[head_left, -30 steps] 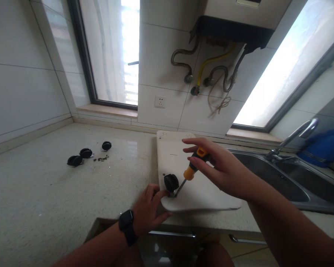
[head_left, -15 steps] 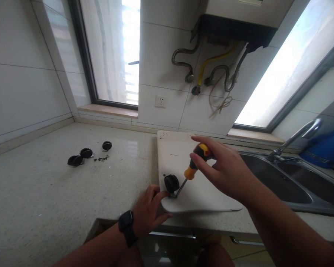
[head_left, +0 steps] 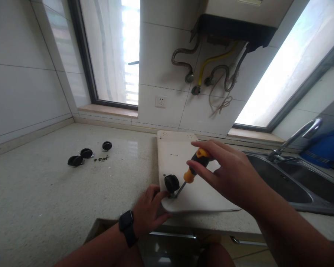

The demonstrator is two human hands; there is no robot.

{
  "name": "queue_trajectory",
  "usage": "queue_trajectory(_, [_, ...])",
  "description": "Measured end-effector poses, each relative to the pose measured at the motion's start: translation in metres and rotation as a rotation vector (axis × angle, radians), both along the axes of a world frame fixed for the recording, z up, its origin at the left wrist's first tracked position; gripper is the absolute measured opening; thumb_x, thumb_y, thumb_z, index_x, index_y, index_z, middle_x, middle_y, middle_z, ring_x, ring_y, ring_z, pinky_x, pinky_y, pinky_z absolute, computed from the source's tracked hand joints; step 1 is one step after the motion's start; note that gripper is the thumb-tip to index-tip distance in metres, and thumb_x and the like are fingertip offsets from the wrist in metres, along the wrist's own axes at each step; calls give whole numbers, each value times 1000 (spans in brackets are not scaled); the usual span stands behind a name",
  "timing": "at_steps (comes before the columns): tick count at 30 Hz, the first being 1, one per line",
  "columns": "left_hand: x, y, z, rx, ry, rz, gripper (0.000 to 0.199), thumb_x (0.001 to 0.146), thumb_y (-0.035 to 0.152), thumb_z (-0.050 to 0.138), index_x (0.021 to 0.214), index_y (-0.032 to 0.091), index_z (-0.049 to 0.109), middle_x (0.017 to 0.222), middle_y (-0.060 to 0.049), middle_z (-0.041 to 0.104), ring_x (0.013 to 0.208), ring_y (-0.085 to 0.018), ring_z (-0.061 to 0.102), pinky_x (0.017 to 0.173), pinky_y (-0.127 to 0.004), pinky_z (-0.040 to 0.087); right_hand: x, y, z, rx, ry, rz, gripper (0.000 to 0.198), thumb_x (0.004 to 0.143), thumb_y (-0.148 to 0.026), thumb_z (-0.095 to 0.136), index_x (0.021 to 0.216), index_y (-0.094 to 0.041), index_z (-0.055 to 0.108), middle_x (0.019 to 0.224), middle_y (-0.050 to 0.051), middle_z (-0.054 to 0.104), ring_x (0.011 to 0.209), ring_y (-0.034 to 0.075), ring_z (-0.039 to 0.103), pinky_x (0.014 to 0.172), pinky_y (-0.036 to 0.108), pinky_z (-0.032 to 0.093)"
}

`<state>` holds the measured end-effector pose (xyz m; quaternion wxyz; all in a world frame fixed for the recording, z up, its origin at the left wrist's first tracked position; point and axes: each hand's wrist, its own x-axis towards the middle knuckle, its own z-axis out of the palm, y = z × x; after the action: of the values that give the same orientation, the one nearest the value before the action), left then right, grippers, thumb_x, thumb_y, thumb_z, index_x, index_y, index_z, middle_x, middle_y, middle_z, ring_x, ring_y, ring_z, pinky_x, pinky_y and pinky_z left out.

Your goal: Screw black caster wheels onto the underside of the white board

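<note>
My right hand (head_left: 225, 170) is closed around the yellow-and-black handle of a screwdriver (head_left: 196, 165), which leans to the right. Its tip meets the metal mounting plate of a black caster wheel (head_left: 172, 183). That caster stands at the near left corner of a white board (head_left: 203, 193) lying on the counter. With the index finger on the caster's plate and the thumb by the board's front edge, my left hand (head_left: 150, 207) holds the caster at the corner. The screw under the tip is too small to make out.
Three more black casters, one of them a lone caster (head_left: 107, 145), lie on the counter (head_left: 122, 159) beside several small screws (head_left: 102, 158). To the right are a metal sink (head_left: 275, 181) and a faucet (head_left: 297, 139). A water heater (head_left: 236, 26) hangs above, with hoses below it.
My right hand and the screwdriver handle have tipped slightly lower, and the wrist has turned a little. The tip stays at the caster's plate. My left hand has hardly moved.
</note>
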<state>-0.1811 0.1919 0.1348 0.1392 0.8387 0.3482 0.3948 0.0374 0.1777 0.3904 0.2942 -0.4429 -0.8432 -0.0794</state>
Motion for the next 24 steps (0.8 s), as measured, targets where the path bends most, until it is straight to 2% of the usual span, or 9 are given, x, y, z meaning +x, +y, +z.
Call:
queue_trajectory(2, [0,0,0,-15,-5,-7,57,91,49,69,138,25,48,121,-11,46,103,-28,58,84,-47,58,6,0,4,-134,-8,140,57,99,-34,57,154,-26,44,140,12,63,115,24,67,96,42,58])
queue_trajectory(4, [0,1,0,-32,-7,-15,57,90,49,70,138,25,49,122,-11,46,104,-28,58,85,-47,58,11,2,7,-273,22,282,64,101,-27,51,161,-35,29,147,8,59,119,21,67,99,39,57])
queue_trajectory(6, [0,1,-2,-53,-9,-16,56,90,46,72,137,24,50,122,-11,46,105,-28,58,87,-46,57,13,5,7,-291,47,298,57,101,-28,53,156,-37,39,131,5,68,107,19,71,95,37,58])
queue_trajectory(9, [0,3,-4,-86,-14,-13,55,88,38,75,135,24,52,123,-10,46,105,-27,58,87,-46,57,6,7,2,-109,62,104,37,94,-38,69,128,-26,67,101,5,73,85,20,71,78,36,59])
queue_trajectory(12, [-1,3,-4,-119,-15,-17,53,88,38,74,134,25,52,124,-10,46,105,-27,59,87,-47,58,-1,4,-2,45,55,-55,35,86,-47,76,105,-18,73,85,6,68,69,19,66,63,36,56])
queue_trajectory(15, [-1,4,-3,-131,-12,-22,52,89,40,73,135,25,52,124,-10,46,106,-28,58,89,-48,57,-1,2,0,26,2,-6,39,94,-43,67,125,-19,68,109,11,71,90,24,71,80,41,60])
queue_trajectory(18, [-2,4,-3,-137,-11,-23,52,89,41,73,134,24,53,122,-10,46,106,-28,58,89,-47,57,7,2,6,-169,4,202,57,100,-31,55,156,-30,41,141,10,62,123,23,65,104,43,54])
queue_trajectory(21, [-1,3,-2,-138,-12,-17,51,89,43,72,133,23,54,122,-10,46,104,-28,59,87,-47,57,11,4,9,-299,55,254,53,100,-30,56,152,-35,46,129,6,71,114,21,70,100,40,57])
queue_trajectory(24, [-1,2,-1,-127,-16,-15,51,89,44,72,133,23,55,122,-11,47,104,-28,59,86,-48,57,6,2,9,-231,68,133,39,94,-31,65,133,-33,64,115,3,75,102,21,73,90,38,59])
